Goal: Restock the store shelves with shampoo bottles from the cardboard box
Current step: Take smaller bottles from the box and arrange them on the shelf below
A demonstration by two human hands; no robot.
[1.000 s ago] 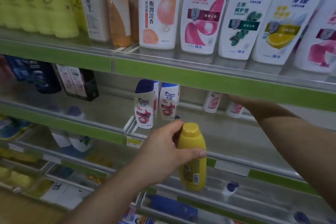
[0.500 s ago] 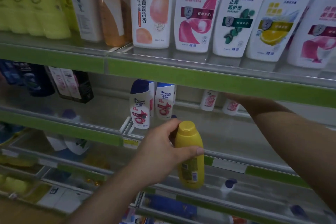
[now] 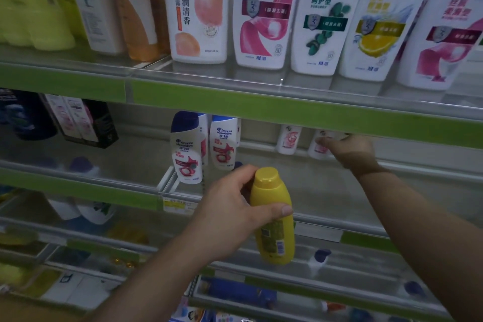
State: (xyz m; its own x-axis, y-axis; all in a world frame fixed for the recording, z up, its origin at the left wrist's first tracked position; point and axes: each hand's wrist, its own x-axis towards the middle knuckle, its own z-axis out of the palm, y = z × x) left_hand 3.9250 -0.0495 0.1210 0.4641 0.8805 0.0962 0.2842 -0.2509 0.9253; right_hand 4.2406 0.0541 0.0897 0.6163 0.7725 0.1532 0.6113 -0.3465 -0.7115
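Yellow shampoo bottle (image 3: 273, 217) is upright before the middle shelf (image 3: 300, 185) edge, your left hand (image 3: 230, 217) gripping it, fingers (image 3: 241, 174) wrapped round its upper body. Your right hand (image 3: 350, 150) reaches the small white bottle (image 3: 317, 149) at the back; its grip cannot be told. Risk: that reach may topple it.

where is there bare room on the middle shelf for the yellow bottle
Bare shelf floor lies between the blue-capped bottles and the right hand, in front of the small white bottle. The top shelf is packed with bottles.
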